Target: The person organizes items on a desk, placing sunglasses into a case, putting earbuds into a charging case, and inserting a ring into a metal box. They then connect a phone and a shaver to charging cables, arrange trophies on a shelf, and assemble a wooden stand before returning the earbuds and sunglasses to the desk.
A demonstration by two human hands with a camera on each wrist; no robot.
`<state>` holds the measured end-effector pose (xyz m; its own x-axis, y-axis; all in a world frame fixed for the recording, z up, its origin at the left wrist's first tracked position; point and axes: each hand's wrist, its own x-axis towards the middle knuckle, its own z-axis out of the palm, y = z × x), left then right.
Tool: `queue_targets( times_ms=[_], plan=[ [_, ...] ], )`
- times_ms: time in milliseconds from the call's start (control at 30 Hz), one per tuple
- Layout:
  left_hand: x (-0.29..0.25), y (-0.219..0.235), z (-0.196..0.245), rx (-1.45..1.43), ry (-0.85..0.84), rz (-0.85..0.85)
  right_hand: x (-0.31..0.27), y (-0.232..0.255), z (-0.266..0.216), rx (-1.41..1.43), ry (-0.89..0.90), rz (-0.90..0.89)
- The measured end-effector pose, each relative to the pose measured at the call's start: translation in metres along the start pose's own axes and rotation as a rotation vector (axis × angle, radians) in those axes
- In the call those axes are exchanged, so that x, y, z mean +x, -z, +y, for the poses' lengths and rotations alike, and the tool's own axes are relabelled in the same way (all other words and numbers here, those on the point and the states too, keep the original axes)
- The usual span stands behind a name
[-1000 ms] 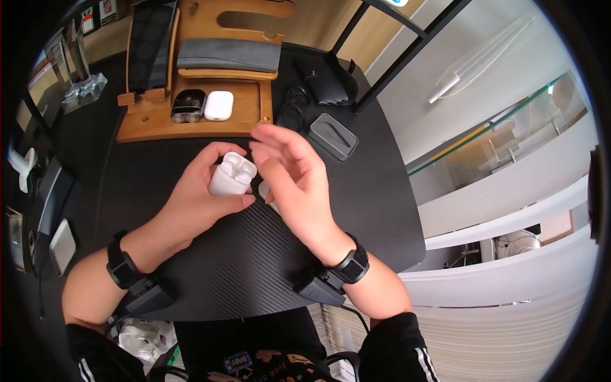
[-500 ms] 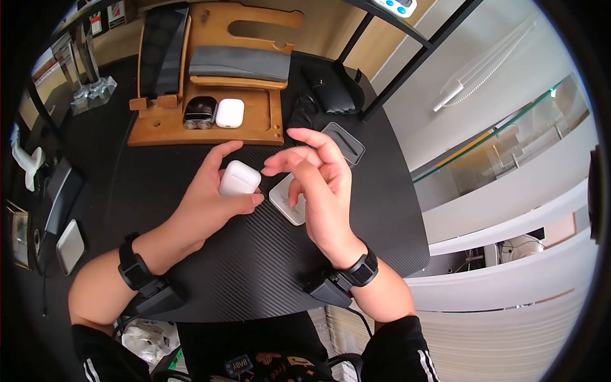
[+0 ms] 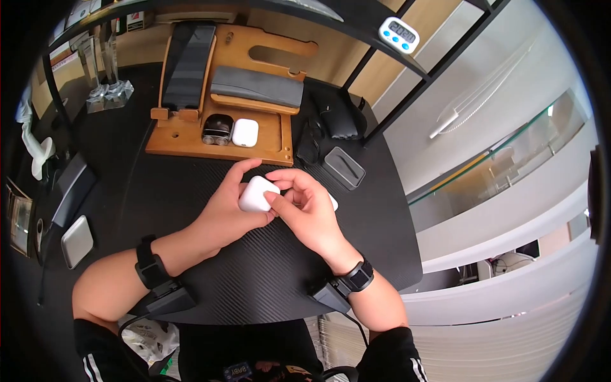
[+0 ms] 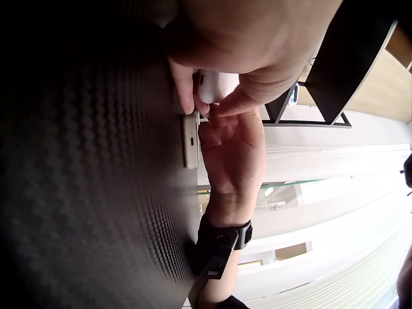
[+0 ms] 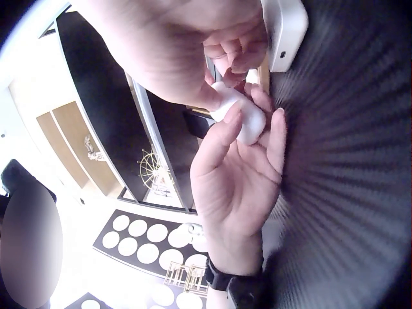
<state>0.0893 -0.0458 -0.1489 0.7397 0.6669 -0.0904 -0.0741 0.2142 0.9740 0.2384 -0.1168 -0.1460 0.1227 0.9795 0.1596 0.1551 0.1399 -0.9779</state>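
Closing the earlier gap, our right hand (image 3: 309, 211) is now pinching the white case (image 3: 256, 193) near the head view's centre, above the surface (image 3: 248, 280). Our left hand's (image 3: 227, 213) curled fingers are cradling it, probably for steadiness.

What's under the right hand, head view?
One edge of a flat white rounded slab on the black textured desk; the right hand hides the rest.
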Motion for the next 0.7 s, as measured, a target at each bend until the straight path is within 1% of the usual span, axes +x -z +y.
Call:
queue_targets(
  times_ms=[67,100,133,200,233,367,433,467,533,567,600,700],
  plan=[
    [0.001,-0.001,-0.004,-0.031,-0.024,-0.008,0.0,0.001,-0.006,0.089,-0.022,0.116],
    [0.002,-0.001,-0.007,-0.132,-0.066,-0.052,0.002,0.003,-0.005,0.139,-0.02,0.161],
    [0.003,0.001,-0.008,-0.103,-0.052,-0.089,0.003,0.007,-0.007,0.152,-0.038,0.192],
    [0.001,0.002,-0.007,-0.075,-0.004,-0.105,0.01,0.017,-0.008,0.174,-0.059,0.28],
    [0.003,0.003,-0.009,-0.06,-0.009,-0.101,0.015,0.02,-0.013,0.156,-0.087,0.315],
    [0.005,0.004,-0.009,-0.034,0.005,-0.119,0.041,0.027,-0.018,-0.016,-0.109,0.315],
    [0.006,0.005,-0.011,0.009,0.002,-0.133,0.059,0.029,-0.009,-0.126,-0.127,0.308],
    [0.006,0.005,-0.012,0.005,-0.004,-0.132,0.066,0.031,-0.005,-0.132,-0.125,0.306],
    [0.006,0.005,-0.011,0.016,0.024,-0.131,0.081,0.032,0.003,-0.124,-0.267,0.332],
    [0.006,0.004,-0.01,0.005,0.038,-0.126,0.087,0.034,0.006,-0.153,-0.267,0.318],
    [0.005,0.005,-0.01,-0.001,0.033,-0.116,0.09,0.033,0.005,-0.203,-0.258,0.342],
    [0.007,0.006,-0.013,0.009,0.015,-0.144,0.098,0.035,0.008,-0.24,-0.256,0.336]
  ],
)
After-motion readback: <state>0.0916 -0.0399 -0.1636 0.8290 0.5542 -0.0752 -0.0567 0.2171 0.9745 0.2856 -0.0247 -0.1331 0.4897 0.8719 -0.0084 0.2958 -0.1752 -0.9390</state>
